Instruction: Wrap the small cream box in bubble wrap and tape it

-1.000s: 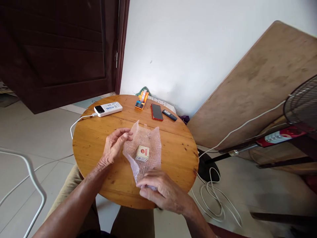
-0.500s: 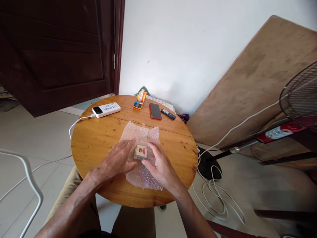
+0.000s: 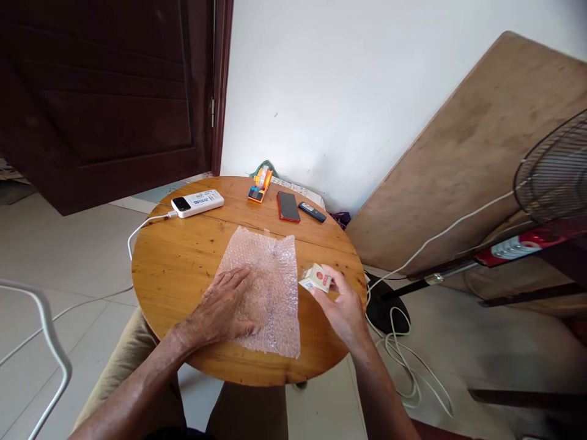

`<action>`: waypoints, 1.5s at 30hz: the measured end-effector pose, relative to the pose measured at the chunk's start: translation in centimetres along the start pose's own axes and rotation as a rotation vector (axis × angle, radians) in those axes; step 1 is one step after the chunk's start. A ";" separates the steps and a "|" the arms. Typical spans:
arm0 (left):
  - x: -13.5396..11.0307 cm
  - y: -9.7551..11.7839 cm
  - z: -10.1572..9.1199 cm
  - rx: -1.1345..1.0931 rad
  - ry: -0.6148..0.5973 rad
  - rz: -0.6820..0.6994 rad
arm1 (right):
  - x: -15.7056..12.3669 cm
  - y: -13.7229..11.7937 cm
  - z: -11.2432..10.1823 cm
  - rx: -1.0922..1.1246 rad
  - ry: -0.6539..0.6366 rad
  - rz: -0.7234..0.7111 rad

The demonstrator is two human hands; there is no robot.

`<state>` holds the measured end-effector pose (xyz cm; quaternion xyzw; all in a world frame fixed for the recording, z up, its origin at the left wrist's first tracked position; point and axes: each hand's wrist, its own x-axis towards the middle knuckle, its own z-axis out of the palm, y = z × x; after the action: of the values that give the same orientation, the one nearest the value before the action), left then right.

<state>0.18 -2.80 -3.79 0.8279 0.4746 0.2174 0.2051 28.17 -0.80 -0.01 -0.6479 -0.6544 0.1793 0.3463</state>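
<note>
A sheet of bubble wrap (image 3: 275,275) lies spread on the round wooden table (image 3: 183,244). My left hand (image 3: 224,308) rests flat over its left part, fingers stretched out. To the right of the sheet, my right hand (image 3: 342,302) grips a small cream-coloured box (image 3: 316,278) with a red round mark between thumb and fingers. The box is tilted, and part of it is hidden by the fingers.
Toward the back of the table are a white power bank (image 3: 202,203) with a cable, an orange tape dispenser (image 3: 260,185), a red-edged phone (image 3: 288,206) and a dark blue handheld item (image 3: 312,212). A fan (image 3: 557,168) stands at right, with coiled cable (image 3: 403,366) on the floor.
My right hand has taken hold of the small box and moved it right, off the middle of the bubble wrap. My left hand has settled flatter on the sheet.
</note>
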 end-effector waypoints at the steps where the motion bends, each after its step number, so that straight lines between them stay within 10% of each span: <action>1: 0.0 0.0 0.1 0.009 0.001 0.000 | 0.3 1.3 -0.5 -0.038 0.008 0.028; 5: 0.0 0.1 0.3 0.026 0.016 -0.005 | 0.6 3.9 -1.6 -0.200 0.078 -0.061; 9: 0.1 0.3 0.0 0.036 -0.016 -0.013 | -0.8 0.1 -1.3 -0.215 0.238 -0.268; 14: 0.3 0.7 -0.5 0.092 -0.080 -0.046 | -1.9 -5.9 2.3 -0.145 -0.140 -0.518; 19: 1.0 0.9 -0.9 0.102 -0.105 -0.044 | 0.1 -6.4 5.8 -0.317 -0.330 -0.480; 31: 2.1 0.2 -0.8 0.181 -0.120 -0.047 | 0.3 -4.1 7.5 -0.379 -0.239 -0.468; 45: 0.6 -1.3 0.9 0.118 0.217 0.083 | 0.4 -3.5 7.5 -0.200 -0.076 -0.499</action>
<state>0.10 -1.81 -5.15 0.8290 0.4714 0.2856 0.0945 20.54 0.92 -2.78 -0.4903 -0.8208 0.0469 0.2892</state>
